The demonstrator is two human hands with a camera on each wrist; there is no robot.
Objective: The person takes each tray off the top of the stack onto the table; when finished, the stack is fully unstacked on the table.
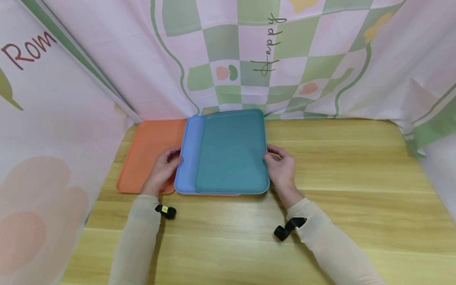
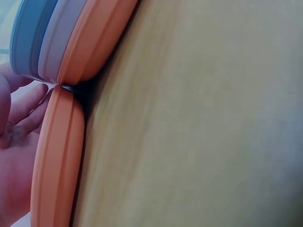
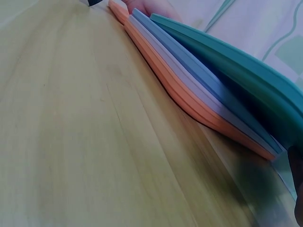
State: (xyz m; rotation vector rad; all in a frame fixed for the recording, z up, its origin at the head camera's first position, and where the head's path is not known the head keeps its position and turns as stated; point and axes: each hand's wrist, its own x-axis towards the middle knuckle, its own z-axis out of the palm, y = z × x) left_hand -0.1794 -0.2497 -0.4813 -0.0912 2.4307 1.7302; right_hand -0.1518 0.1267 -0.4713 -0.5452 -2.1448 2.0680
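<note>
My right hand [image 1: 281, 166] pinches the right edge of a teal tray [image 1: 233, 152], thumb on the rim. In the right wrist view a wedge-shaped gap shows between the teal tray and the stack below it. That stack has a blue tray [image 1: 189, 158], a lavender tray [image 2: 61, 40] and an orange tray [image 2: 99, 40] at the bottom. Against the stack's left side, at the blue tray's rim, rests my left hand [image 1: 164, 168], its fingers fairly straight. The teal tray sits shifted right, baring a strip of blue.
Another orange tray [image 1: 151, 138] lies flat on the wooden table [image 1: 356, 170], left of the stack and beneath my left hand. A patterned curtain [image 1: 221, 43] hangs along the table's back edge, with a printed cloth [image 1: 53, 111] on the left.
</note>
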